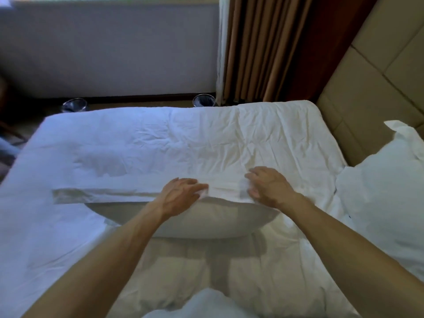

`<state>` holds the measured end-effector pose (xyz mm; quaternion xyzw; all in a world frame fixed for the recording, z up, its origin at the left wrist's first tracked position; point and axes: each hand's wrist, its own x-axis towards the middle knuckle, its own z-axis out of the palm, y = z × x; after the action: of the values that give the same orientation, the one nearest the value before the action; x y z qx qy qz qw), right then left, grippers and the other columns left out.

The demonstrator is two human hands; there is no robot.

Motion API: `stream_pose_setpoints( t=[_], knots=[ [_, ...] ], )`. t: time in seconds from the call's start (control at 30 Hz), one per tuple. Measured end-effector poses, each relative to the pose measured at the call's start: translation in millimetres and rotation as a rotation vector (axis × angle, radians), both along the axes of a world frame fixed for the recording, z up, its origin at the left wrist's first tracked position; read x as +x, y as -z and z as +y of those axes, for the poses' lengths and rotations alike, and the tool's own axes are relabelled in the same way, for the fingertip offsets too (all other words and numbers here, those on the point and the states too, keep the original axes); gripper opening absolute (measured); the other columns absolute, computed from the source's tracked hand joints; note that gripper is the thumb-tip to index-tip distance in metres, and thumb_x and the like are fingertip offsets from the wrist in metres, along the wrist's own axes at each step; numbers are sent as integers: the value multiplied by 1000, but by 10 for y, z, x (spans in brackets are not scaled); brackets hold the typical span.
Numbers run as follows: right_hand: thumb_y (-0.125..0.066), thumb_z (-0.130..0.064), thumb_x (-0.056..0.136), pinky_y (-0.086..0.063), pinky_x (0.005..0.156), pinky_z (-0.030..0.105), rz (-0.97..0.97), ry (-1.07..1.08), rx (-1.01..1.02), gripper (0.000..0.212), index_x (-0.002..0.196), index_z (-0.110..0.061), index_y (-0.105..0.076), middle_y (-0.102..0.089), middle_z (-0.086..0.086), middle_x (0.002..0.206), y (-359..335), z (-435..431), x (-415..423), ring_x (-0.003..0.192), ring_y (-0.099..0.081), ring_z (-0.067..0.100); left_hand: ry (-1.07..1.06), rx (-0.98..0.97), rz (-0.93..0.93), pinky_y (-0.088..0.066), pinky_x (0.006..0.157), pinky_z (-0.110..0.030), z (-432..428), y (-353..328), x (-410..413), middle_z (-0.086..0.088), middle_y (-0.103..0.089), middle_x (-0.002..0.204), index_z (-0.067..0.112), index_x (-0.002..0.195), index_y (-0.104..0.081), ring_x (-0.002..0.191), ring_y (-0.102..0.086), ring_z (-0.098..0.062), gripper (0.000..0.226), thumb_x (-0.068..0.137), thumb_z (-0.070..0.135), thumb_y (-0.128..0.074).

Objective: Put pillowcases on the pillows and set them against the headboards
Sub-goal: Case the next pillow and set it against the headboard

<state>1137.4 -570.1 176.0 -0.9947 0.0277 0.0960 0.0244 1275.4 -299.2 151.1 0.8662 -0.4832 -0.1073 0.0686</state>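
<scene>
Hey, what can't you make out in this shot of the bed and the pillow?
Head view only:
Left hand and right hand: fingertips motion-blurred, so a grip on the pillowcase is uncertain.
Pillow: far edge hidden under the pillowcase and hands.
Second pillow: cut off by the right edge.
Two bins: lower parts hidden behind the bed.

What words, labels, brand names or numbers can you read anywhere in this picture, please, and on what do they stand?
There is no readable text in the head view.
The pillowcase, pillow and bed sheet are plain white, with no label or print showing.
The headboard and curtain carry no lettering.
The bin by the curtain and the second bin are too small and blurred to tell.
</scene>
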Motion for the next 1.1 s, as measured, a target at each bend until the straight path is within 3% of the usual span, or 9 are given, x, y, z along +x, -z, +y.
stream_pose_setpoints(
  t=[0.1, 0.23, 0.4, 0.53, 0.6, 0.73, 0.83, 0.97, 1.1],
  knots=[
    [-54, -34, 90, -44, 83, 38, 32, -141, 5, 28, 111, -16, -59, -61, 8, 113, 53, 613, 298, 106, -58, 32, -64, 54, -17, -41, 103, -39, 549, 36, 201, -7, -56, 140, 37, 141, -50, 126, -54, -28, 43, 98, 36, -53],
    [-59, -18, 85, -43, 85, 41, 73, -163, -109, 39, 124, -17, -57, -63, 7, 117, 324, 1192, 446, 105, -59, 33, -103, 231, -63, -27, 114, -48, 1353, 220, 368, -12, -40, 153, 39, 149, -36, 139, -39, -30, 59, 94, 34, -58],
    [-60, -9, 77, -48, 75, 41, 111, -88, -274, 36, 112, -14, -63, -68, 11, 103, 501, 1417, 460, 91, -62, 34, -186, 202, -71, -37, 107, -53, 2035, 520, 520, -17, -51, 144, 35, 144, -44, 132, -50, -34, 65, 85, 32, -71],
    [-74, -12, 71, -50, 68, 43, 82, 9, -334, 43, 114, -11, -67, -63, 17, 94, 496, 1481, 544, 85, -60, 38, -199, 128, 4, -12, 121, -50, 2069, 597, 554, -10, -27, 161, 37, 153, -26, 149, -23, -27, 60, 98, 62, -27],
    [-77, -12, 68, -48, 67, 43, 75, 80, -347, 48, 114, -11, -68, -61, 19, 94, 490, 1510, 579, 83, -59, 39, -269, 67, 42, -10, 122, -50, 1984, 577, 583, -8, -29, 160, 39, 150, -34, 149, -23, -26, 60, 99, 60, -11],
    [-70, -6, 72, -49, 69, 43, 100, 199, -368, 52, 123, -9, -62, -63, 18, 100, 439, 1587, 501, 87, -60, 38, -259, -82, -14, -30, 112, -51, 1856, 616, 718, -12, -56, 139, 32, 126, -65, 130, -48, -33, 31, 97, 39, -54],
    [-65, 0, 70, -51, 73, 44, 103, 255, -364, 58, 127, -7, -60, -65, 17, 108, 397, 1621, 340, 93, -63, 38, -145, -70, -46, -37, 105, -49, 1815, 656, 835, -13, -62, 124, 26, 111, -70, 118, -54, -36, 32, 80, 30, -76],
    [-67, 2, 63, -51, 71, 43, 107, 309, -411, 55, 118, -3, -64, -66, 17, 102, 393, 1640, 125, 89, -64, 37, 91, -76, -212, -42, 97, -45, 1829, 744, 921, -13, -63, 104, 15, 93, -68, 101, -58, -36, 24, 73, 26, -75],
    [-70, 4, 63, -49, 62, 41, 92, 294, -451, 31, 93, -5, -66, -64, 15, 83, 386, 1678, 93, 73, -62, 35, 279, -76, -360, -45, 83, -42, 1780, 697, 845, -12, -58, 88, 10, 76, -63, 83, -55, -32, 4, 73, 8, -62]
  ],
)
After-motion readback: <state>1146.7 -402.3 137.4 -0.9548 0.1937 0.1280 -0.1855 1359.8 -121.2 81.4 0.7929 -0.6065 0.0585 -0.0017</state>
